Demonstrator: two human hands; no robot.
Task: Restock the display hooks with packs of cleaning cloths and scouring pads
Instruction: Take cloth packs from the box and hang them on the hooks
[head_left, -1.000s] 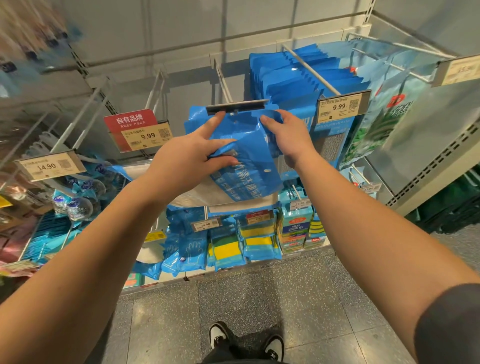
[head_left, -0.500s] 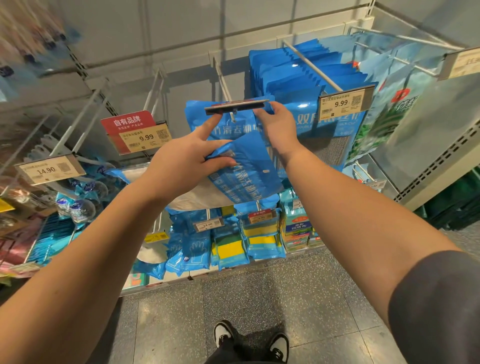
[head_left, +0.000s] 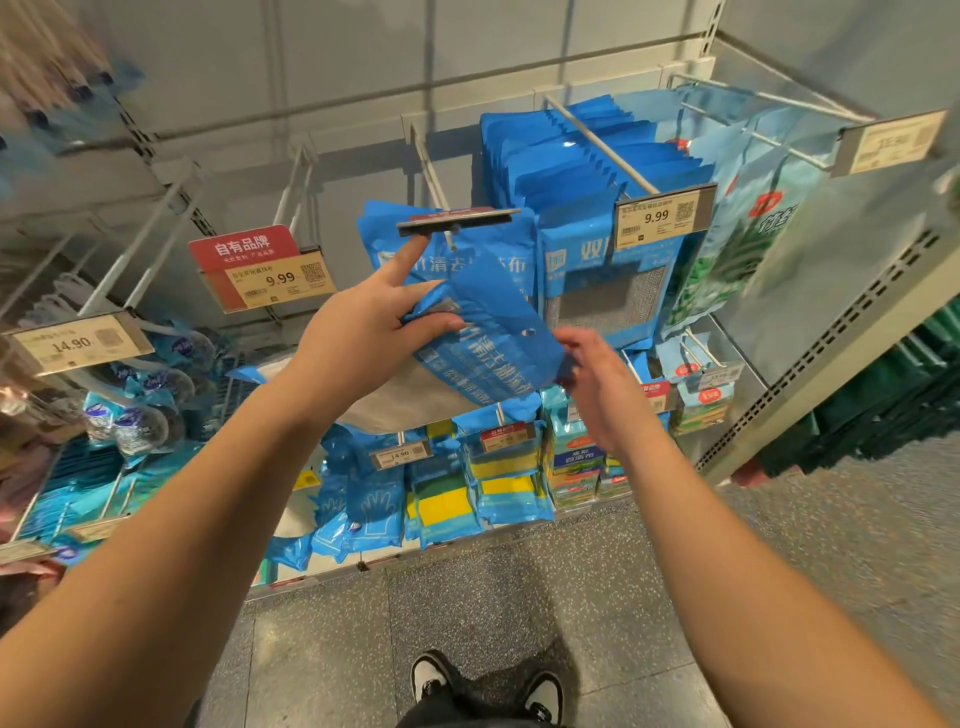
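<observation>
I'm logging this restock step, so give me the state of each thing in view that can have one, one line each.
left hand: grips the stack of blue packs, forefinger raised under the price tag holder.
right hand: at the top loose pack's right corner; grip cannot be told.
stack of blue packs: off the hook, tilted.
hung pack: on the middle hook.
price tag holder: flipped up, level.
neighbouring hook: full of packs.

Centre hook (head_left: 431, 171) carries one cloth pack (head_left: 410, 249) behind its label holder (head_left: 457, 222); the left hand (head_left: 363, 332) holds a second pack (head_left: 493, 353) below it; the right hand (head_left: 597, 384) lies at 3 o'clock of that pack; a filled hook (head_left: 597, 145) stands at 2 o'clock; a price tag (head_left: 270, 278) hangs at 9 o'clock.
</observation>
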